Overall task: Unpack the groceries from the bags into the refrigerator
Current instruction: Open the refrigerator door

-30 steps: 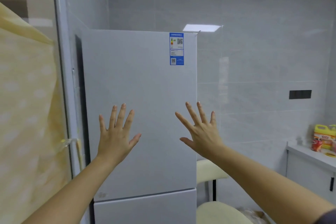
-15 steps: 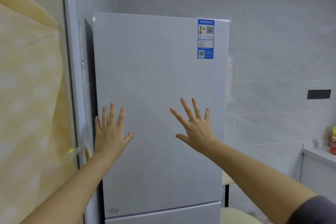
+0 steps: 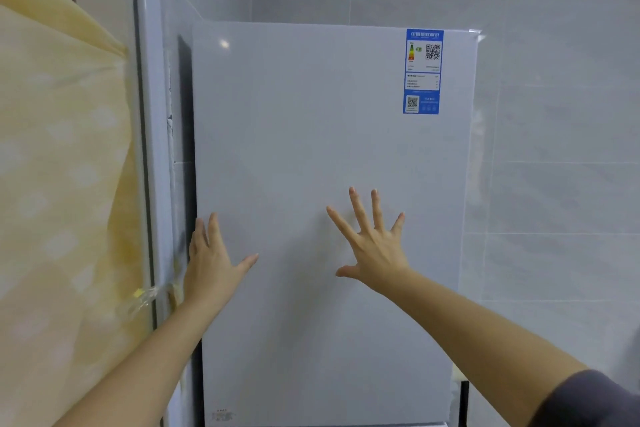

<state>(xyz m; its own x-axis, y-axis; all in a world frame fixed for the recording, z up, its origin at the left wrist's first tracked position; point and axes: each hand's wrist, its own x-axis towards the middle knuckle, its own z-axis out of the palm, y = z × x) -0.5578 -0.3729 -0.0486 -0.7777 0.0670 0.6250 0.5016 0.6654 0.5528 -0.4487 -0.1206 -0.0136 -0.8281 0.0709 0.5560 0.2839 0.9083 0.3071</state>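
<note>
A white refrigerator (image 3: 311, 149) stands straight ahead with its upper door closed; a blue energy label (image 3: 422, 71) sits at the door's top right corner. My left hand (image 3: 211, 260) is at the door's left edge, fingers reaching toward the dark gap beside it, thumb spread out. My right hand (image 3: 372, 243) is held in front of the door's middle with fingers spread and nothing in it. No bags or groceries are in view.
A yellow patterned curtain (image 3: 59, 184) hangs at the left behind a pale frame post (image 3: 152, 149). Grey wall tiles (image 3: 554, 149) fill the right side. A dark chair leg (image 3: 464, 402) shows at the lower right of the refrigerator.
The view has closed in on the refrigerator and shifted left. My left hand moved to the door's left edge; my right hand stays spread before the door. The counter at right left the view.
</note>
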